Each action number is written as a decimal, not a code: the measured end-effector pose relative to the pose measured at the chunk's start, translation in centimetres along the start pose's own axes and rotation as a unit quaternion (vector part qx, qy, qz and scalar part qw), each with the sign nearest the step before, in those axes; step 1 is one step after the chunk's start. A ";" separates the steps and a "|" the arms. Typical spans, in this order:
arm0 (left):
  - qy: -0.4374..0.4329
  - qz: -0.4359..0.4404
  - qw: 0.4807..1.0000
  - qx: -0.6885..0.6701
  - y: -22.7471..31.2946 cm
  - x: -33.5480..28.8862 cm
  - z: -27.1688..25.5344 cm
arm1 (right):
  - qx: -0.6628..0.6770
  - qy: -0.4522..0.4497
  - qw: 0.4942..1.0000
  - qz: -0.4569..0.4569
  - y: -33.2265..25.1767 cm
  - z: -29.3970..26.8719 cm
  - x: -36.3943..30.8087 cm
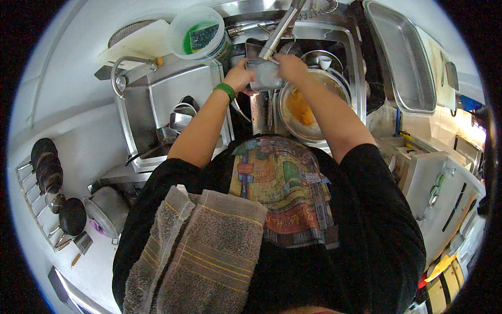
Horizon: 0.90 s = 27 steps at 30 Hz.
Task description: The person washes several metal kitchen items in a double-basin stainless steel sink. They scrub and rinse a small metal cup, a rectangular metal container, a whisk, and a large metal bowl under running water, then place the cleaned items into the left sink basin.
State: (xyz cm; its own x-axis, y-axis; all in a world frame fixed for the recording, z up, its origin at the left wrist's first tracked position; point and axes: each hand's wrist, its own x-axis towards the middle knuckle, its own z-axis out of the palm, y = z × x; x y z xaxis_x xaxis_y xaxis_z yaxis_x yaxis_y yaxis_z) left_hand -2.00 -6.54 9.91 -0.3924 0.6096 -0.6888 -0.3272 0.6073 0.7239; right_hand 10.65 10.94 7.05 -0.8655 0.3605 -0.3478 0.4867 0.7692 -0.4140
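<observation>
Over the sink [353,52], both my hands are on a translucent tub [265,76]. My left hand [240,77], with a green band at its wrist, is closed on the tub's left side. My right hand [291,68] grips the opposite side, its fingertips partly hidden. The metal spray tap [282,32] comes down just above the tub. Below my right forearm sits a large round pan [288,118] with orange residue. Behind it stands another metal pan with a small white cup [324,63].
At the back left is a plastic bucket [180,31] with green liquid and a scouring pad. Left of me, a second steel basin [137,112] holds metal containers [180,121]. A wire-mesh tray [400,57] leans at the right. Pans [72,216] hang on the left wall.
</observation>
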 end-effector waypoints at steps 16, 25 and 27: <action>-0.071 0.004 0.995 0.067 1.3 3.7 -0.5 | 0.197 0.117 0.969 -0.088 -1.6 2.1 0.5; -0.063 0.140 0.939 0.308 -0.5 4.2 0.4 | 0.023 -0.014 0.998 0.048 -0.9 -0.3 -1.3; -0.036 0.152 0.891 0.426 -0.8 4.8 1.5 | 0.027 -0.021 0.996 0.083 -1.3 -0.5 -1.7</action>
State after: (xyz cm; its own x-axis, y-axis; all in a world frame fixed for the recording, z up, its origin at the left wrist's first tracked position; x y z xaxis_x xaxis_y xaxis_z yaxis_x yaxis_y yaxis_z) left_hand -2.38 -3.34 5.99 -0.2856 0.8248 -0.4880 0.5677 0.5559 0.6072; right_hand 11.38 9.59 8.58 -0.7670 0.4571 -0.4504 0.6298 0.6705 -0.3920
